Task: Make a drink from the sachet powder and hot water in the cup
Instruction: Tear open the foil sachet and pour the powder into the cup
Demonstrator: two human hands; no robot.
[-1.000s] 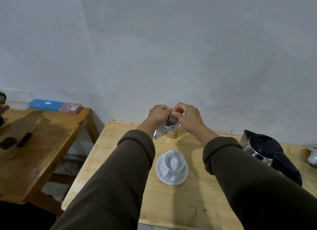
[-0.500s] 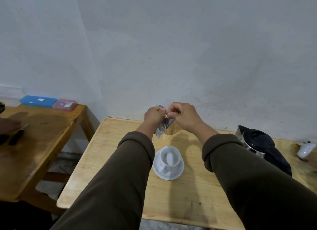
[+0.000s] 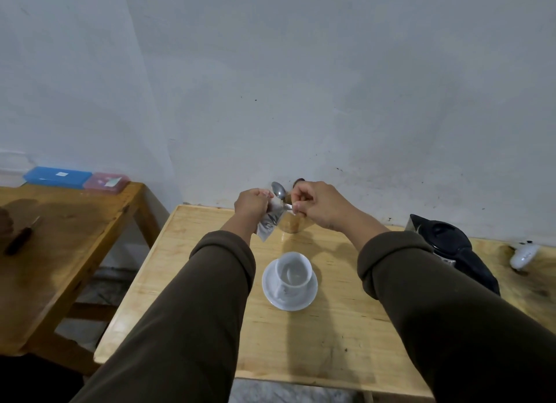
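**Ana:** Boxes first, far left: a blue box point(image 3: 57, 177) and a pink box point(image 3: 106, 182) sit at the back of the side table point(image 3: 69, 237), each with a small pale label too blurred to read. A dark-handled tool point(image 3: 19, 238) lies near that table's left edge.

**Ben:** And the hands?

**Ana:** Both are raised over the back of the main table point(image 3: 195, 282). The left hand point(image 3: 251, 202) is closed tight on the silver sachet point(image 3: 268, 222), whose long axis hangs down and a little leftward from the fist. The right hand point(image 3: 319, 205) is pinched narrow on what looks like the sachet's top edge or a torn strip; I cannot tell which.

**Ben:** Where does the cup lie from that?

**Ana:** The white cup point(image 3: 293, 273) stands on its saucer point(image 3: 304, 300), nearer the person than the sachet and below it, slightly to the right, well apart. The left hand carries the sachet's body, so I judge the pour would mean bringing it back and down, mouth tipped over the rim. The cup looks empty.

**Ben:** Anything behind?

**Ana:** A spoon point(image 3: 279, 189) stands bowl-up in a glass point(image 3: 290, 223), partly hidden by the hands. Right of that, a black-lidded kettle point(image 3: 445, 243), then a small white object point(image 3: 523, 255). No brand or writing is legible anywhere.
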